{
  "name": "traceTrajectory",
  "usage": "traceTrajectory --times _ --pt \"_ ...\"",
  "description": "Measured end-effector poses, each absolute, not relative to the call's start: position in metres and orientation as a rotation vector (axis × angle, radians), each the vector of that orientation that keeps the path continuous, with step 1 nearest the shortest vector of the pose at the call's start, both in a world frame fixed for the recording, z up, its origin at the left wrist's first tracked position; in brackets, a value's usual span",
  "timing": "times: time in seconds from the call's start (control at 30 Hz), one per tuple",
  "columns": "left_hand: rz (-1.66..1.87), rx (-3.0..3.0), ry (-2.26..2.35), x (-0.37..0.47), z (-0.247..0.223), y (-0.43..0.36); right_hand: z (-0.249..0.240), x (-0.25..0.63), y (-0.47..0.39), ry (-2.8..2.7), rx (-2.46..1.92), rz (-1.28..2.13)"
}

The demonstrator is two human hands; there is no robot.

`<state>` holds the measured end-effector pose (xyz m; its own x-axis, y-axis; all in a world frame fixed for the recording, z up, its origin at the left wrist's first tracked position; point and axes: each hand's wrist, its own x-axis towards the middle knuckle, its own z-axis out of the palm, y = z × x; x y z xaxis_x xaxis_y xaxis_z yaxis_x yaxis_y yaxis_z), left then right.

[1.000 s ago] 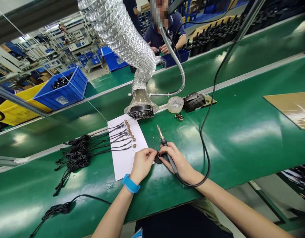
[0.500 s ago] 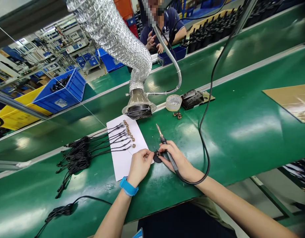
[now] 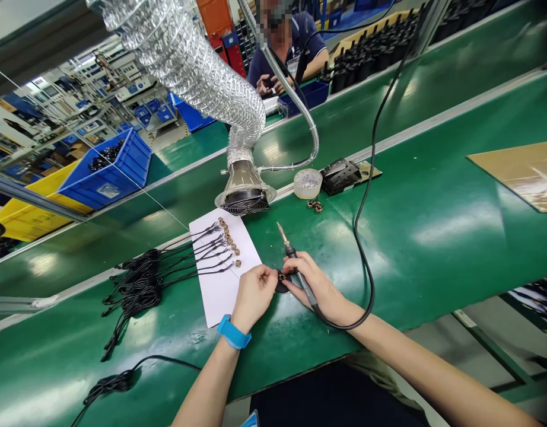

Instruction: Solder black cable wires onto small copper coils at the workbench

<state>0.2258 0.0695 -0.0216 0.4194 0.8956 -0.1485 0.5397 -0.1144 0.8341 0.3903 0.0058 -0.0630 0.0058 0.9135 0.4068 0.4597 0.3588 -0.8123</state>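
My right hand (image 3: 320,287) grips a soldering iron (image 3: 292,251), its bare metal tip pointing up and away from me. Between my two hands is a small copper-wound coil (image 3: 281,276), over a black round pad (image 3: 282,288) on the bench; my right fingertips touch the coil. Thumb and fingers pinched together, my left hand (image 3: 254,296) is at the coil's left side; whatever it pinches is too small to make out. A white sheet (image 3: 220,296) lies to the left, carrying a row of small brass-coloured coils (image 3: 231,240) beside black cable ends (image 3: 211,249).
A fume extractor hood (image 3: 244,193) hangs over the sheet's far edge. Behind the iron are a round tub (image 3: 308,185), loose coils (image 3: 315,206) and a black iron stand (image 3: 340,175). Bundled black cables (image 3: 140,284) lie left; the iron's cord (image 3: 358,231) loops right. A co-worker (image 3: 295,53) sits opposite.
The view has shifted slightly. My left fingertips have come closer to the coil and my right fingers. The iron stays in my right hand. The co-worker's hands have moved together, lower.
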Motion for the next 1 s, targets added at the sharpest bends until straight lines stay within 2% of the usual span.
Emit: traceTrajectory --times 0.2,0.83,1.0 --pt "0.481 1.781 1.288 0.236 -0.016 0.084 -0.061 0.390 0.007 -1.584 -1.241 0.582" --pt "0.416 1.618 0.917 0.215 -0.024 0.084 -0.063 0.390 0.007 -1.574 -1.233 0.599" --pt "0.439 1.609 1.003 0.214 -0.023 0.083 -0.061 0.391 0.007 -1.577 -1.230 0.590"
